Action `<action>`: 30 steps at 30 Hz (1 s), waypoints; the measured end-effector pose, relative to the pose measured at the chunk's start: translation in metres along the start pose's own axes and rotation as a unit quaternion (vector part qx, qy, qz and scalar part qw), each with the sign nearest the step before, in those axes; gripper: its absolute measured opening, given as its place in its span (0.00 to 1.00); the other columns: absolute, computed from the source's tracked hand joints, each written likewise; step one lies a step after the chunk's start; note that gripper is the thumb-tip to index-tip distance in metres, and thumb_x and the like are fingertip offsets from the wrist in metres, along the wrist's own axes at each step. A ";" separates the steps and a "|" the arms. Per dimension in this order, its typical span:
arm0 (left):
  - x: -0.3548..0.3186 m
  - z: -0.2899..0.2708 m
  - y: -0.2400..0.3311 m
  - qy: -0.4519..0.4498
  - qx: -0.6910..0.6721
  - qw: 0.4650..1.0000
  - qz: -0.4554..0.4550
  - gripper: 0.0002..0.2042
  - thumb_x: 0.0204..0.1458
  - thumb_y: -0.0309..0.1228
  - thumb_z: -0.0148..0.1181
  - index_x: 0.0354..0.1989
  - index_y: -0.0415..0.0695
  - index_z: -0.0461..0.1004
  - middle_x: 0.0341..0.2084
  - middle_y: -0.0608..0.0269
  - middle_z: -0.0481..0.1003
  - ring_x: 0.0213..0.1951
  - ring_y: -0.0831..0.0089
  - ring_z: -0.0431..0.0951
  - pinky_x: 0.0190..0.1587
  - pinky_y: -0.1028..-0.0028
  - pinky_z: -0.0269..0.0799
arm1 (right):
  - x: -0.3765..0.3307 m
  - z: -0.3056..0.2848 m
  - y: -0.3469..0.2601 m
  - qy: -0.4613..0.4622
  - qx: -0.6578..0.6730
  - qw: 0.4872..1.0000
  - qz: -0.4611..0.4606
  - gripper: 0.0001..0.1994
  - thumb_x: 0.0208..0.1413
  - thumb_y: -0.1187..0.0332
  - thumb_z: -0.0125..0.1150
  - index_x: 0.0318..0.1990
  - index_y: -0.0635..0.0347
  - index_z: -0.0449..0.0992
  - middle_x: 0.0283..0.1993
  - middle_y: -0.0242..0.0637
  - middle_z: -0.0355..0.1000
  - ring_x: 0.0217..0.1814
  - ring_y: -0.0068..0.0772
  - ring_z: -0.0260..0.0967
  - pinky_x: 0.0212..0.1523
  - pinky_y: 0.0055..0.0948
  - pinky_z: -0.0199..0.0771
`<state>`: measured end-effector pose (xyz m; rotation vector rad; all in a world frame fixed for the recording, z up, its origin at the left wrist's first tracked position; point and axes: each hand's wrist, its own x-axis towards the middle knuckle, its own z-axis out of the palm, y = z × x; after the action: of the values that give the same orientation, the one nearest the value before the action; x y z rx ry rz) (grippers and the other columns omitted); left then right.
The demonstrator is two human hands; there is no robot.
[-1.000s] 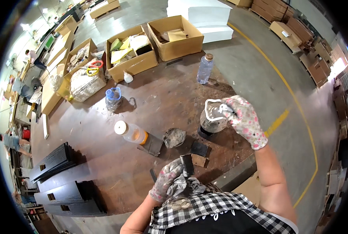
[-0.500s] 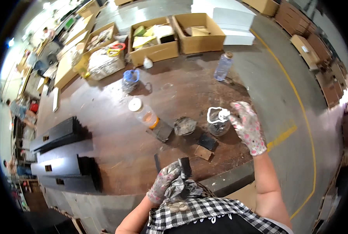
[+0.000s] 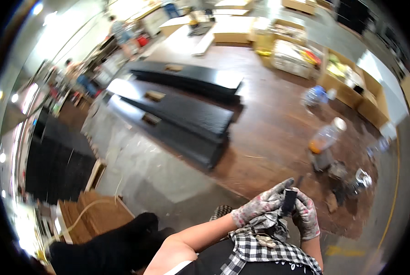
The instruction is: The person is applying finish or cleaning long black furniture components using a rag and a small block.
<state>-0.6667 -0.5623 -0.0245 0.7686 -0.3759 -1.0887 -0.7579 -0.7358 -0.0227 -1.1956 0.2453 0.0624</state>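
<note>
Both gloved hands, left hand point(image 3: 261, 205) and right hand point(image 3: 306, 215), clasped around a half-hidden black block point(image 3: 288, 201).

Paint-speckled grey gloves point(image 3: 264, 206), black-and-white checked cloth point(image 3: 269, 245)

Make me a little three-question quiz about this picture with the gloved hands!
1. True or false: both hands, the left hand and the right hand, wear gloves.
2. What do the two hands hold between them? A) a small black block B) a yellow cup C) a red ball
3. Fill in: the clear plastic bottle with orange liquid at the bottom lies on the ______ floor mat.

Key: 1 true. 2 A, the small black block. 3 brown.
</note>
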 end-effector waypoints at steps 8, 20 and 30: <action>-0.166 -0.082 0.053 0.052 -0.010 0.987 0.151 0.40 0.60 0.33 0.57 0.73 0.44 0.36 0.62 0.61 0.62 0.57 0.76 0.67 0.60 0.75 0.62 | 0.064 0.166 0.046 -0.236 0.130 0.950 0.154 0.28 0.54 0.62 0.65 0.59 0.69 0.68 0.54 0.40 0.73 0.54 0.34 0.72 0.55 0.33 0.71; -0.244 -0.141 0.142 0.110 -0.154 0.968 0.162 0.42 0.54 0.30 0.64 0.73 0.44 0.41 0.56 0.60 0.69 0.52 0.72 0.73 0.56 0.73 0.69 | 0.161 0.288 0.044 -0.398 0.083 0.892 0.199 0.22 0.53 0.73 0.65 0.56 0.61 0.73 0.57 0.38 0.71 0.58 0.31 0.68 0.61 0.32 0.65; -0.204 -0.221 0.249 0.063 0.023 0.994 0.084 0.44 0.51 0.33 0.67 0.72 0.40 0.44 0.68 0.58 0.53 0.66 0.71 0.58 0.67 0.72 0.50 | 0.252 0.315 0.036 -0.392 0.090 0.909 0.109 0.21 0.47 0.72 0.71 0.52 0.57 0.77 0.52 0.36 0.73 0.56 0.33 0.68 0.60 0.32 0.64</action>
<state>-0.4568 -0.2368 0.0206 0.8275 -0.3537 -0.8715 -0.4705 -0.4515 -0.0029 -0.8727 -0.3234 0.6884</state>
